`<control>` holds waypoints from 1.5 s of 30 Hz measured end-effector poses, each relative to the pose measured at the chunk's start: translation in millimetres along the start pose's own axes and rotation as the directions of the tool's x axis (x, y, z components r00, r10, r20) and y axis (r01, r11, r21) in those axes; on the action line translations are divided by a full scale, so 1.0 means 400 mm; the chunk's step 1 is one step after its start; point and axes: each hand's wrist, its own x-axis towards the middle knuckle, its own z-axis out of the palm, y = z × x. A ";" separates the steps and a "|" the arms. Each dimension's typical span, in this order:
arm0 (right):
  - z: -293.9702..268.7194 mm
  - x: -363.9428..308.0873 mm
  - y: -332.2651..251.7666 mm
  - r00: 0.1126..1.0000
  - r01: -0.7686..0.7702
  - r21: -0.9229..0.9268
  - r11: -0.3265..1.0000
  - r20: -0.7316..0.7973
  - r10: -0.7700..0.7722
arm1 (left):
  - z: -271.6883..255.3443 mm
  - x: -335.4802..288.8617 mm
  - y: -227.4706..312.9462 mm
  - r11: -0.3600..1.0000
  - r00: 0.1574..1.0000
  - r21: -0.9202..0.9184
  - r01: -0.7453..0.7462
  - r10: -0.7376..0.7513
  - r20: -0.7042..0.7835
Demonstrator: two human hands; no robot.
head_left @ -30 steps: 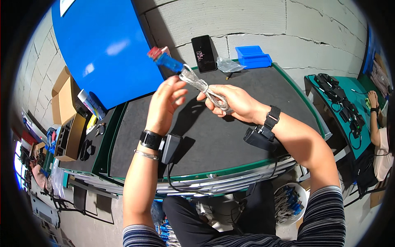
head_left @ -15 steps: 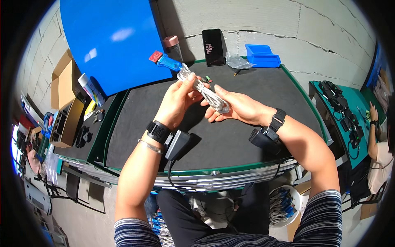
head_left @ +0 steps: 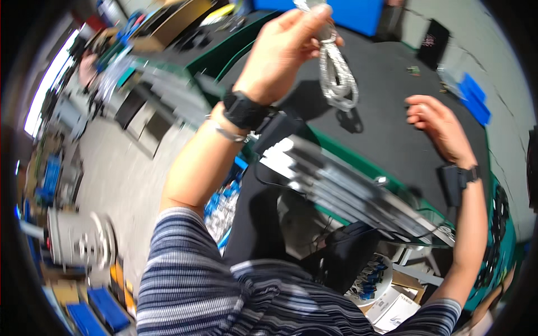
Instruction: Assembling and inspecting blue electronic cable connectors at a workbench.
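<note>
My left hand [head_left: 280, 53] pinches a coiled silvery-white cable [head_left: 338, 75] near its upper end. The coil's loops hang down in front of the dark bench mat [head_left: 386, 101], clear of its surface. Of the cable's upper end, only a pale part shows at the picture's top edge. Off to the right, my right hand [head_left: 441, 130] is away from the cable, its fingers curled in and nothing visible in them. Both wrists carry black straps with a dark box-shaped device.
A dark phone [head_left: 434, 45] leans at the wall near a blue plastic bin [head_left: 474, 99]. Below the bench are a white bucket [head_left: 385, 274] of blue-ended cables and a heap of similar cables [head_left: 223, 208]. A cardboard box [head_left: 168, 28] stands at far left.
The view has swung left and tilted. My right hand has let go of the coiled cable and moved away right; my left hand alone now holds it, hanging down.
</note>
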 end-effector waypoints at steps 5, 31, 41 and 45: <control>0.008 -0.003 -0.001 0.995 -0.076 -0.112 0.991 -0.079 0.067 | -0.342 -0.363 0.015 0.989 0.897 0.137 0.050 0.016 -0.442; -0.125 0.005 0.089 0.937 -0.193 -0.412 0.891 -0.348 0.042 | -0.715 -1.882 -0.803 -0.114 -0.027 0.078 0.990 -0.716 -0.697; -0.120 0.014 0.078 0.919 -0.264 -0.417 0.870 -0.383 0.095 | -0.686 -1.791 -0.771 -0.400 -0.539 -0.407 0.821 -0.306 -0.785; -0.103 0.011 0.075 0.932 -0.236 -0.457 0.858 -0.356 0.067 | -0.667 -1.810 -0.772 -0.107 -0.500 -0.609 0.786 -0.689 -0.524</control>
